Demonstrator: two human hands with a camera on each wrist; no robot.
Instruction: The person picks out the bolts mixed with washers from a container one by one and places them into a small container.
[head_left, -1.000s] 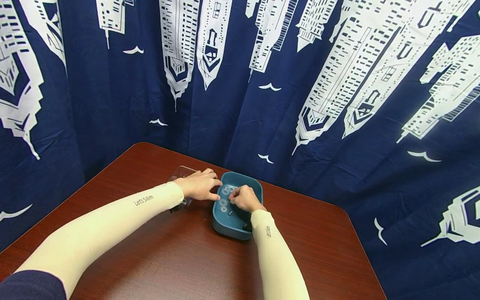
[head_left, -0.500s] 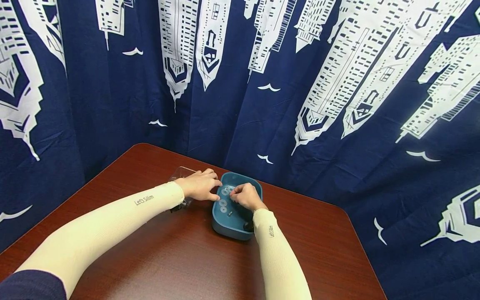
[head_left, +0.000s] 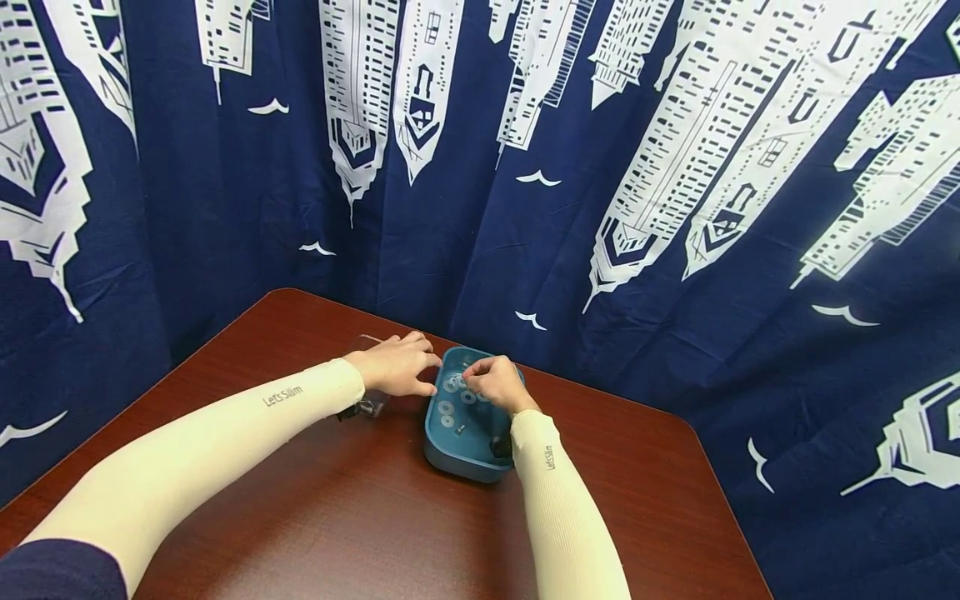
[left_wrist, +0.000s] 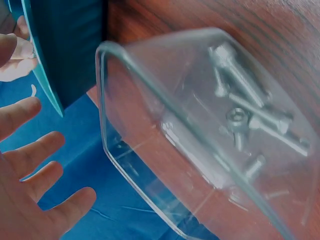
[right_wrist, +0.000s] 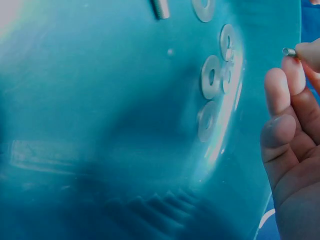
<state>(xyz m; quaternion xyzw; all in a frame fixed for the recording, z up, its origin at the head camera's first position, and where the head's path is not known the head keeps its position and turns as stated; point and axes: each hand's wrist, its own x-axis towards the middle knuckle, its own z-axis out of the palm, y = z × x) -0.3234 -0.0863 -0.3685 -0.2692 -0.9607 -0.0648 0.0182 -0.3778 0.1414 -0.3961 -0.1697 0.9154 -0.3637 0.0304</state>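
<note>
Over the blue bin [head_left: 463,468], my right hand [head_left: 498,382] pinches a small metal screw [right_wrist: 289,52] between thumb and fingertip; only its round end shows. Several flat washers [right_wrist: 210,77] lie below on the bin floor, with a short threaded bolt [right_wrist: 161,9] among them. My left hand [head_left: 396,365] is spread at the bin's left rim, holding nothing; whether it touches the rim I cannot tell. Beneath its wrist is a clear plastic box [left_wrist: 112,85], with several socket-head bolts [left_wrist: 237,117] inside. The head view shows that box mostly covered by the hand.
A brown wooden table [head_left: 337,508] carries the bin and the box near its back edge. Behind it hangs a dark blue curtain [head_left: 465,242] printed with white buildings. The bin's walls stand around my right hand.
My right hand has risen slightly and moved towards the back of the bin, uncovering more washers. It pinches the small screw. My left hand has shifted only a little to the left.
</note>
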